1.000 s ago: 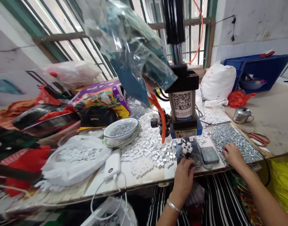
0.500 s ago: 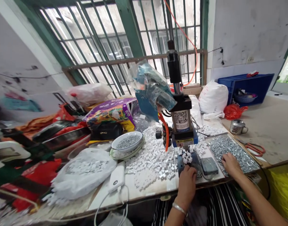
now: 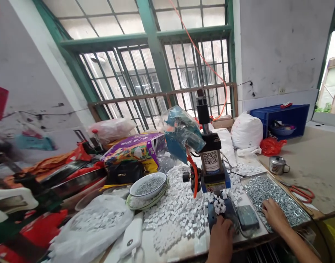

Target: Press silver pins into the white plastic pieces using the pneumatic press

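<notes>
My left hand (image 3: pixel 221 233) is at the base of a small bench press (image 3: pixel 212 164), its fingers bent and pressed together just in front of a cluster of white plastic pieces (image 3: pixel 219 205) under the press head. What those fingers hold is hidden. To the right, my right hand (image 3: pixel 275 215) reaches over a shallow tray (image 3: pixel 305 218) of small shiny metal pins, perhaps nails or screws (image 3: pixel 277 191). Its fingers curl down among them, and the fingertips are too small to make out. A grey box in clear plastic (image 3: pixel 248 217) lies between my hands.
Loose white pieces (image 3: pixel 181 204) cover the table left of the press. Beyond them are a bowl of metal bits (image 3: pixel 149 186), a white power bank (image 3: pixel 131 237) and a plastic bag (image 3: pixel 101 215). Right of the tray are orange-handled scissors (image 3: pixel 303 193) and a metal cup (image 3: pixel 278 165).
The view has tilted upward, so the press, table and both hands appear lower. My left hand stays by the press base and my right hand at the tray.
</notes>
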`<state>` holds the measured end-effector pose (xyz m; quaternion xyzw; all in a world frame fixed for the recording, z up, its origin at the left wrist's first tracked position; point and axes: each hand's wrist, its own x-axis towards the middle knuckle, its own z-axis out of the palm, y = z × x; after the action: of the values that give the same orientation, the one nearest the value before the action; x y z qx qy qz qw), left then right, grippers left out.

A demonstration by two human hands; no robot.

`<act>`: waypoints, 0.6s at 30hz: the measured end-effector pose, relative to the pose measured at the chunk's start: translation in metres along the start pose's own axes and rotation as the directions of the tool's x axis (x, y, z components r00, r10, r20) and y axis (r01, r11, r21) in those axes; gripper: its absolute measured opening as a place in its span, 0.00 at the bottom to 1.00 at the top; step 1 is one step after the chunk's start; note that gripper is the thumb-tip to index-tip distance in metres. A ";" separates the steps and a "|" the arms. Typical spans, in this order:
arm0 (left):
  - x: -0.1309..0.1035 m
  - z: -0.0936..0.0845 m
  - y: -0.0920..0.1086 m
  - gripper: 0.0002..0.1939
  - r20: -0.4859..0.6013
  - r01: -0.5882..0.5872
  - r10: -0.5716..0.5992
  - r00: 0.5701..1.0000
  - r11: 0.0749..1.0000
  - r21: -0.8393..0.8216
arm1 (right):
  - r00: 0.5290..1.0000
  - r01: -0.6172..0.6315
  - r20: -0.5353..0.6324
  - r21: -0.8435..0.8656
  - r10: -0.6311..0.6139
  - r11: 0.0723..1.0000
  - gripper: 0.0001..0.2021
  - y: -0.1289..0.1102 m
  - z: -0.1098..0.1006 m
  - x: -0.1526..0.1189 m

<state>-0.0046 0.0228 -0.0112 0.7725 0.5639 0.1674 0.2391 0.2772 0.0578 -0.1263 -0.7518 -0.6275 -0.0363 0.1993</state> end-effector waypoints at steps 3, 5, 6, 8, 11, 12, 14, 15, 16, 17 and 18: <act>0.006 0.006 -0.006 0.12 -0.017 0.005 -0.004 1.000 0.999 0.037 | 1.000 0.002 -0.031 0.014 -0.001 1.000 0.06 -0.001 0.004 0.000; 0.012 0.010 -0.011 0.11 -0.022 -0.002 0.003 1.000 0.998 0.056 | 0.998 0.002 -0.058 0.042 0.001 0.999 0.07 -0.001 0.008 0.000; 0.015 0.012 -0.014 0.11 -0.023 -0.007 0.008 1.000 0.998 0.060 | 0.998 0.003 -0.070 0.059 0.001 0.998 0.07 -0.001 0.010 0.000; 0.020 0.015 -0.019 0.11 -0.023 -0.015 0.016 1.000 0.999 0.046 | 0.996 0.009 -0.085 0.089 -0.002 0.996 0.07 0.000 0.013 0.000; 0.024 0.017 -0.027 0.10 -0.019 -0.015 0.015 1.000 1.000 -0.024 | 0.996 0.017 -0.093 0.096 -0.009 0.995 0.07 0.002 0.017 0.000; 0.024 0.016 -0.030 0.10 -0.020 -0.020 0.019 1.000 0.998 -0.064 | 0.995 0.019 -0.099 0.090 -0.010 0.996 0.07 0.003 0.019 0.000; 0.024 0.015 -0.034 0.08 -0.039 -0.047 0.041 0.998 0.985 -0.165 | 0.994 0.025 -0.108 0.078 -0.017 0.997 0.07 0.004 0.022 -0.001; 0.023 0.015 -0.035 0.06 -0.061 -0.069 0.057 0.997 0.973 -0.221 | 0.994 0.028 -0.109 0.074 -0.020 0.997 0.07 0.005 0.024 -0.001; 0.023 0.013 -0.036 0.04 -0.092 -0.092 0.069 0.993 0.957 -0.277 | 0.994 0.030 -0.107 0.074 -0.022 0.997 0.08 0.006 0.025 -0.001; 0.022 0.012 -0.035 0.02 -0.123 -0.108 0.071 0.990 0.937 -0.332 | 0.995 0.029 -0.101 0.078 -0.021 0.997 0.08 0.007 0.027 -0.001; 0.021 0.011 -0.034 0.03 -0.143 -0.110 0.058 0.988 0.915 -0.388 | 0.995 0.025 -0.093 0.084 -0.017 0.996 0.08 0.008 0.028 0.000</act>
<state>-0.0191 0.0498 -0.0401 0.7194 0.4992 0.3373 0.3457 0.2791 0.0659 -0.1538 -0.7334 -0.6265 -0.0464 0.2597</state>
